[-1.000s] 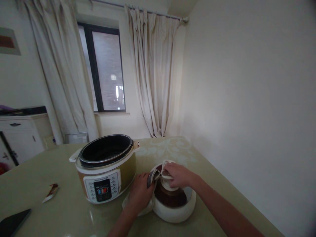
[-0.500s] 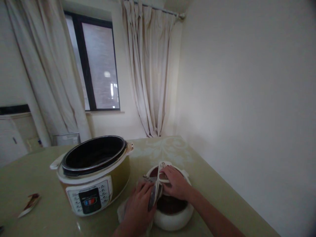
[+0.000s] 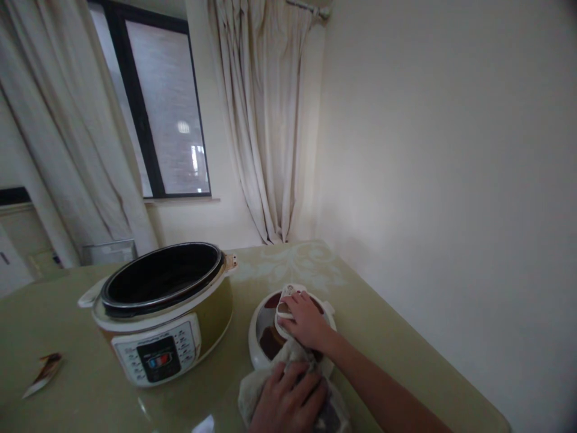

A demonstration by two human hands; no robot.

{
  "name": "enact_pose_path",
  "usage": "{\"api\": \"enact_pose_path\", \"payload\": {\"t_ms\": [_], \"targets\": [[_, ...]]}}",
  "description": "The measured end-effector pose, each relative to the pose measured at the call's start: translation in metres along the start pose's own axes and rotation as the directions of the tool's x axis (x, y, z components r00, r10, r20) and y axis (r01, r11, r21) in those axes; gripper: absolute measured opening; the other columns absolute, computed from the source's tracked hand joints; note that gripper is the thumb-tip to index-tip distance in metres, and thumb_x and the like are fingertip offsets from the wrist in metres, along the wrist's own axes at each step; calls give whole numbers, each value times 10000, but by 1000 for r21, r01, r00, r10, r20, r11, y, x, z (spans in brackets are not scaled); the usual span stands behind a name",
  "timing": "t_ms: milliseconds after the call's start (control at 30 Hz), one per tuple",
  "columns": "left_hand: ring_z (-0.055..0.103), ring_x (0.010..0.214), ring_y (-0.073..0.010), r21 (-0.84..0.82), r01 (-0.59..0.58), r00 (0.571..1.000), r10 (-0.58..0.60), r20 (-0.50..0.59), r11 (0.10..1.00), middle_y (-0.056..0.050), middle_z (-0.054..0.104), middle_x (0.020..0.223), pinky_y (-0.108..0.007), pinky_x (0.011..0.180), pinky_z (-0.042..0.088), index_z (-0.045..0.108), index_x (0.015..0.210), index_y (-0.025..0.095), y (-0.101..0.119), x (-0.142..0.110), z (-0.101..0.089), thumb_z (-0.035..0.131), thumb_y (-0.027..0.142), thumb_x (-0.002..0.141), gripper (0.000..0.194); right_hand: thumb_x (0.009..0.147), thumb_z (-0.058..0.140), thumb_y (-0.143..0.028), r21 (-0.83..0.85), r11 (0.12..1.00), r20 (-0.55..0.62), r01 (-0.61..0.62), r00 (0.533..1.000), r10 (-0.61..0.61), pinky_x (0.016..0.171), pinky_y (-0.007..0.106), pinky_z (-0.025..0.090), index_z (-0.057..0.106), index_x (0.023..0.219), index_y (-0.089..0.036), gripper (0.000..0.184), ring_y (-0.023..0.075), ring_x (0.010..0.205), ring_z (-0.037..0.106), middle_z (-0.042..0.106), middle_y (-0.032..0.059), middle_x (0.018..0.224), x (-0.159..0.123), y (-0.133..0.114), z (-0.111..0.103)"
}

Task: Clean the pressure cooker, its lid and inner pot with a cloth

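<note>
A white and dark brown cooker lid (image 3: pixel 265 328) lies on the green table (image 3: pixel 369 325), right of an open electric pressure cooker (image 3: pixel 162 313). My right hand (image 3: pixel 304 322) grips the lid's white handle (image 3: pixel 285 300), fingers curled round it. My left hand (image 3: pixel 288 403) lies on a crumpled grey-white cloth (image 3: pixel 255 391) at the lid's near edge, fingers spread and pressing down. The cooker's dark inner pot (image 3: pixel 160 279) stands empty, its control panel (image 3: pixel 157 358) facing me.
A small brown and white sachet (image 3: pixel 42 373) lies on the table at the left. Pale curtains (image 3: pixel 261 120) and a dark-framed window (image 3: pixel 157 114) stand behind the table. A bare wall (image 3: pixel 451 180) runs close along the table's right edge.
My left hand has drawn back toward me with the cloth, off the lid. The right hand stayed on the lid's handle. The camera has tipped right and down.
</note>
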State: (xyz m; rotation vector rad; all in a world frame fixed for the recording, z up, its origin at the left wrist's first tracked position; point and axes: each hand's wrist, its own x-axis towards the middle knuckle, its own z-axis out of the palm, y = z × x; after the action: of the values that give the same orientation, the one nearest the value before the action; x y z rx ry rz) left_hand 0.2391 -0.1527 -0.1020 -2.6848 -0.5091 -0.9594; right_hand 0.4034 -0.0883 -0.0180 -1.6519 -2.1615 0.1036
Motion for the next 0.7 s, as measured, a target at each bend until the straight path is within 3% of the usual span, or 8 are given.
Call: {"api": "enact_pose_path", "payload": {"t_ms": [133,267,367,467,567,700], "targets": [[729,1112,-248,-131,27,993,-12,116,991,7,820,1191,-387,954,515,719,1299,397,7,1,7,638,321,1032,289,985,696,-422,-71,995,14,-69,997,70,1105,437,458,690,1281,-142,407,337,1279,581,692,151,1319,14,-13,3],[678,1237,-322,-176,220,944,-164,285,959,-7,750,1396,-456,1042,496,655,1427,417,-11,-8,-9,779,359,875,569,976,690,-429,-78,993,10,-88,996,89,1066,410,476,700,1248,-143,395,318,1277,594,693,150,1314,18,-17,-1],[600,1352,-380,-91,484,847,-439,301,870,-24,677,1513,-538,1116,461,655,1450,389,-30,-17,-23,780,268,765,707,976,679,-420,-83,992,-8,-94,996,94,1055,408,485,705,1231,-157,367,315,1262,605,692,146,1320,17,-20,2],[532,1437,-346,-47,682,722,-661,206,730,-48,644,1547,-540,1192,422,663,1450,315,-47,-19,-32,629,206,857,603,984,671,-391,-159,978,-70,-135,990,125,1078,451,482,690,1262,-145,372,351,1290,590,675,182,1371,17,-24,13],[536,1435,-314,-93,767,641,-757,129,635,-89,642,1527,-504,1237,401,658,1436,252,-59,-15,-34,535,281,962,491,989,689,-392,-208,959,-137,-192,976,166,1081,498,488,664,1305,-138,406,377,1311,580,653,218,1414,20,-27,26],[577,1412,-317,-153,846,528,-841,115,510,-123,628,1530,-480,1228,415,648,1422,223,-66,-4,-35,494,370,994,478,995,695,-437,-172,960,-185,-221,964,189,1050,489,514,671,1268,-179,376,358,1284,599,663,198,1400,20,-25,32]]}}
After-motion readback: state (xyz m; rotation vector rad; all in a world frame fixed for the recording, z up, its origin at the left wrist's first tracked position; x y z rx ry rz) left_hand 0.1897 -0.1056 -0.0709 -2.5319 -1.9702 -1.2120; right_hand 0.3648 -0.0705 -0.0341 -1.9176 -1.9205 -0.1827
